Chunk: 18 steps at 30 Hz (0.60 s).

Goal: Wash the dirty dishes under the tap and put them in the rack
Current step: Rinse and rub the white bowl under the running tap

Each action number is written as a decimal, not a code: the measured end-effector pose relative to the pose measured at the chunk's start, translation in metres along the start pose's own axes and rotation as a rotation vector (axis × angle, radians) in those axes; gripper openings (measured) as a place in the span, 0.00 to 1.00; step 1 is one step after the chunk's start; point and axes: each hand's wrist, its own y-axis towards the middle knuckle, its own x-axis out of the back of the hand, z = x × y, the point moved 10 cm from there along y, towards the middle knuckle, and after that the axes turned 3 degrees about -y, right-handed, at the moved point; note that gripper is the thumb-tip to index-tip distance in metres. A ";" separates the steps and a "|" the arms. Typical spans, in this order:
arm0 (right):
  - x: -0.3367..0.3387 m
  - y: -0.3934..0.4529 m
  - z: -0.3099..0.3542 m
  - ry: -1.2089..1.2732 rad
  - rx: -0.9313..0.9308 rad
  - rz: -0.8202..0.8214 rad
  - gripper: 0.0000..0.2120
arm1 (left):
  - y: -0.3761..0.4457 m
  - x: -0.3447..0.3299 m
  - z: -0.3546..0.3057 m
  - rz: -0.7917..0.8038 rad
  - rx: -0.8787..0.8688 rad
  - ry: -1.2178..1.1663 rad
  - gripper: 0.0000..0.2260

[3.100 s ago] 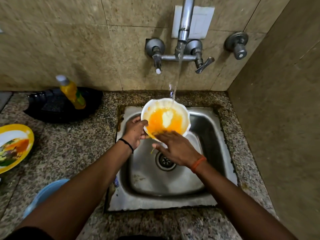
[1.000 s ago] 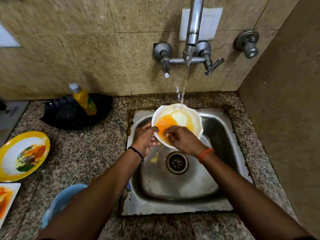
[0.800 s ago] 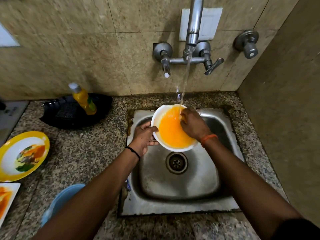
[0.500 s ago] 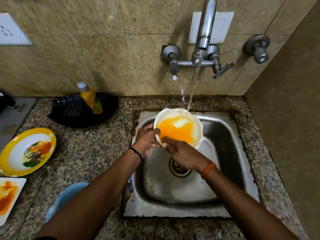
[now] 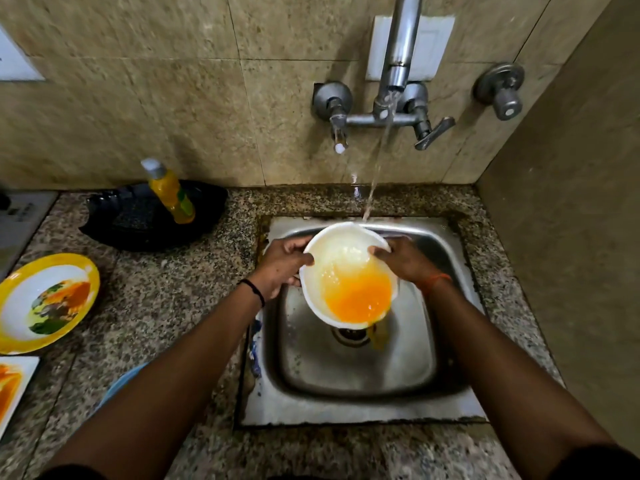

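A white bowl (image 5: 341,252) is held over the steel sink (image 5: 446,341), tilted toward me. Orange water pools at its near side and spills over the near rim toward the drain (image 5: 349,336). My left hand (image 5: 282,265) grips the bowl's left rim. My right hand (image 5: 403,259) grips its right rim, thumb inside. The tap (image 5: 393,84) runs, and its stream lands just behind the bowl's far edge. A dirty yellow-rimmed plate (image 5: 45,301) and a dirty white square plate (image 5: 14,382) lie on the counter at the left.
A black dish (image 5: 138,220) holding a yellow soap bottle (image 5: 171,192) sits at the back of the granite counter. A blue tub edge (image 5: 123,384) shows under my left forearm. A tiled wall stands behind, a side wall at the right.
My right hand has left the inside of the bowl and taken hold of its right rim. The bowl has tipped toward me, and the orange water now pours out into the sink.
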 end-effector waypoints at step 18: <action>-0.006 -0.008 0.004 0.208 -0.227 -0.003 0.15 | 0.012 0.015 0.029 -0.127 0.144 -0.056 0.07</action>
